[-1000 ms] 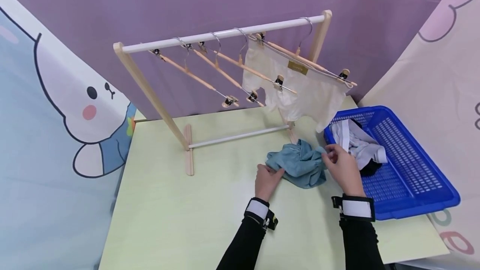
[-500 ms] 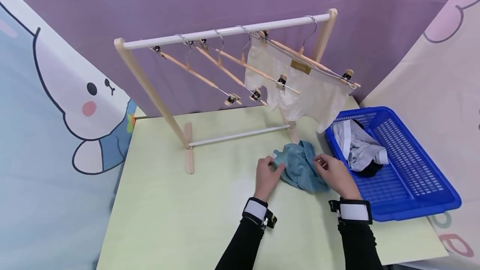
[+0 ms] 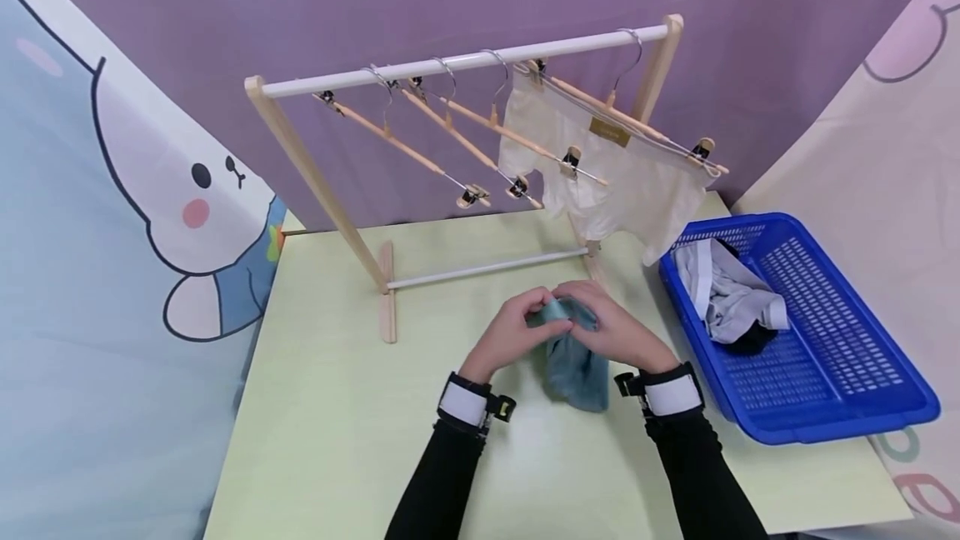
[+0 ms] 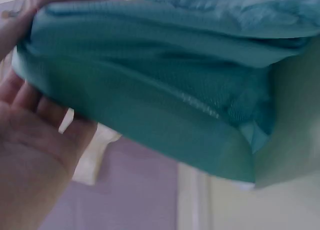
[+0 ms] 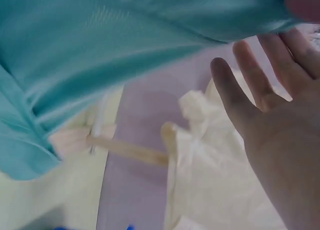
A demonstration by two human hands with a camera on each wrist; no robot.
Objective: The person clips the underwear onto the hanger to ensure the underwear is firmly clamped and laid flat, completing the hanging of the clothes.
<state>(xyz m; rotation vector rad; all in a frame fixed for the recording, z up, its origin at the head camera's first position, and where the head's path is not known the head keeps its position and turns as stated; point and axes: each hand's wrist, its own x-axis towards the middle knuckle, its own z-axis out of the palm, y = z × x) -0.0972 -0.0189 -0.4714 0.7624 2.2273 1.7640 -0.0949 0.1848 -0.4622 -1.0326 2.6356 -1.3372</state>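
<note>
Between the two hands a teal cloth (image 3: 576, 365) hangs down over the table. The left hand (image 3: 513, 333) pinches its upper edge from the left, and the right hand (image 3: 617, 330) pinches it from the right, the fingertips of both close together. In the left wrist view the cloth (image 4: 150, 89) stretches away from the left hand (image 4: 37, 135) in folds. The right wrist view has the cloth (image 5: 100, 54) held near the top right by the right hand (image 5: 275, 99), whose other fingers are spread below it.
A wooden rack with a white bar (image 3: 465, 62) stands behind, bearing several clip hangers. Cream shorts (image 3: 600, 182) hang from the rightmost one. At right, a blue basket (image 3: 832, 357) holds a grey garment (image 3: 731, 290) and something black (image 3: 752, 339).
The hands have come together, the right one moving left. The teal cloth, bunched on the table before, now hangs from them, narrower. The view has shifted slightly.
</note>
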